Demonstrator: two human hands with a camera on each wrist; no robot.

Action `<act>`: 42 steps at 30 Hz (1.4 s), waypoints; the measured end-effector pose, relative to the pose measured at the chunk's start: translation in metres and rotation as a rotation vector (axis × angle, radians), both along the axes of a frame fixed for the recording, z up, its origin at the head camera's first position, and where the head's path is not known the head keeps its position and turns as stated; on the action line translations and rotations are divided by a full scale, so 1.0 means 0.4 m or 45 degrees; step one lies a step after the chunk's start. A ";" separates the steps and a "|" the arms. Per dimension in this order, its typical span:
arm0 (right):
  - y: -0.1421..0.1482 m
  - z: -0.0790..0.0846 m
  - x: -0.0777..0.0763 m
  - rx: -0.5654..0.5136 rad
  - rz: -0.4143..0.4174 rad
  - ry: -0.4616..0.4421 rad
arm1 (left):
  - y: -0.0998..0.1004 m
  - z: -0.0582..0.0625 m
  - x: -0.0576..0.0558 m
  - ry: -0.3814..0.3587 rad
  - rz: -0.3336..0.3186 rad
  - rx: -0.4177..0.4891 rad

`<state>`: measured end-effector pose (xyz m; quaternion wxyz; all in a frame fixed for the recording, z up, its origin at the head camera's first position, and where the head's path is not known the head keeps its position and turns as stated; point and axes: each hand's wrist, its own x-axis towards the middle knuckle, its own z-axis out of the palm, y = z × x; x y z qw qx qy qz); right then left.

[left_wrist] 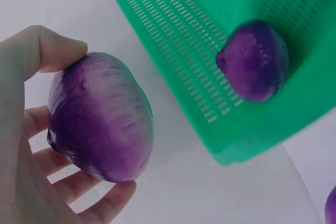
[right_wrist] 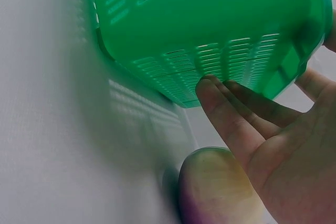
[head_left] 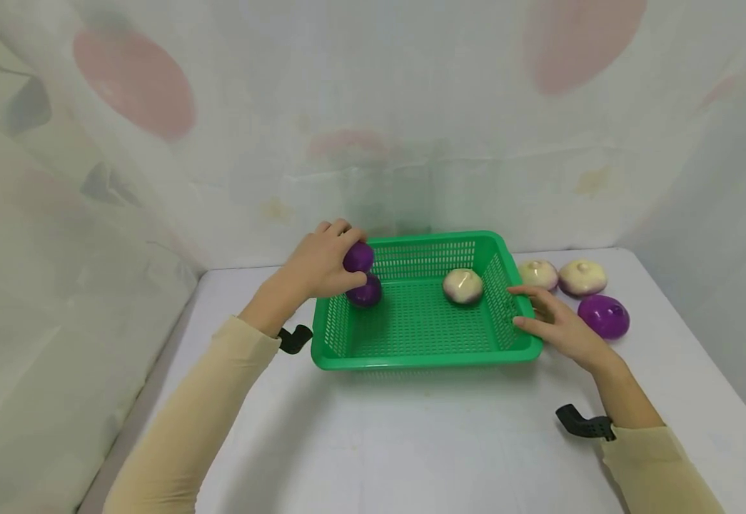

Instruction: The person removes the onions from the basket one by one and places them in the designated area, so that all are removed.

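Note:
In the head view my left hand [head_left: 323, 265] grips a purple onion [head_left: 358, 257] above the left end of a green basket [head_left: 420, 359]. The left wrist view shows thumb and fingers curled around this onion [left_wrist: 102, 119]. Another purple onion [head_left: 366, 291] lies inside the basket at its left end, and a cream and purple turnip [head_left: 462, 286] sits toward the right. My right hand [head_left: 555, 325] holds the basket's right rim. From the right wrist, several fingers [right_wrist: 231, 114] press the slotted outer wall, while the thumb is mostly hidden.
On the white table [head_left: 424, 442], right of the basket, lie two turnips [head_left: 537, 274] and a purple onion [head_left: 606, 317]. A purple thing [left_wrist: 331, 208] is cut off at the left wrist view's edge. Patterned sheeting [head_left: 405, 193] hangs behind the table.

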<state>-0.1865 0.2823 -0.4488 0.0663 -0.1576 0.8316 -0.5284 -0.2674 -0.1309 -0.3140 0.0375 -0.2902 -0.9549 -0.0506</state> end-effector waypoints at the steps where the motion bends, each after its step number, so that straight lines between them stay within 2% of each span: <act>1: 0.000 0.000 0.000 0.000 0.000 0.000 | -0.006 0.002 0.001 0.002 0.005 0.010; 13: 0.000 -0.001 -0.001 -0.007 0.004 -0.001 | -0.077 0.007 0.007 0.005 0.052 0.109; 26: 0.000 -0.006 -0.005 -0.012 0.004 -0.003 | -0.167 0.007 0.000 -0.024 0.210 0.206; 32: -0.001 -0.002 -0.003 -0.002 -0.004 -0.005 | -0.215 -0.013 -0.003 -0.050 0.261 0.212; 42: -0.004 -0.003 -0.001 -0.006 0.000 0.005 | -0.279 -0.069 -0.018 -0.108 0.327 0.184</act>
